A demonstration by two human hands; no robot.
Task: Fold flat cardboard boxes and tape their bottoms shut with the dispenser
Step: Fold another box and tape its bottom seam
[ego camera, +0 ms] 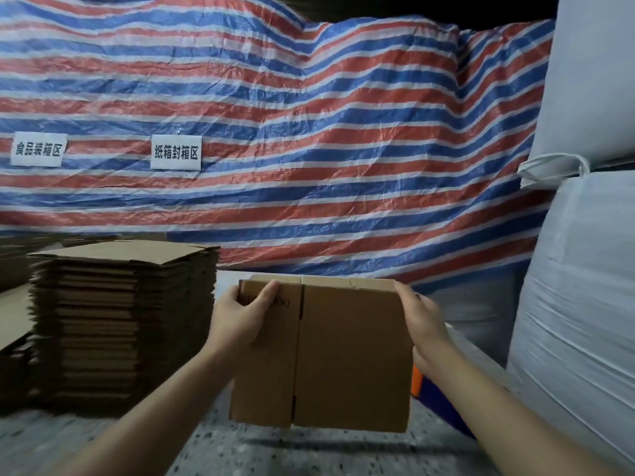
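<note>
I hold a brown cardboard box [347, 352] in front of me, lifted off the speckled floor, its broad face toward the camera and a narrow top edge showing. My left hand [240, 321] grips its upper left corner, thumb across the front over black printing. My right hand [424, 324] holds the right edge, fingers behind it. An orange and blue object [421, 383], possibly the tape dispenser, peeks out behind the box's right side.
A tall stack of flat cardboard boxes [123, 324] stands at the left, with more stacks beyond it. A red, white and blue striped tarp [309, 149] with two paper labels hangs behind. Large white sacks [580, 286] rise at the right.
</note>
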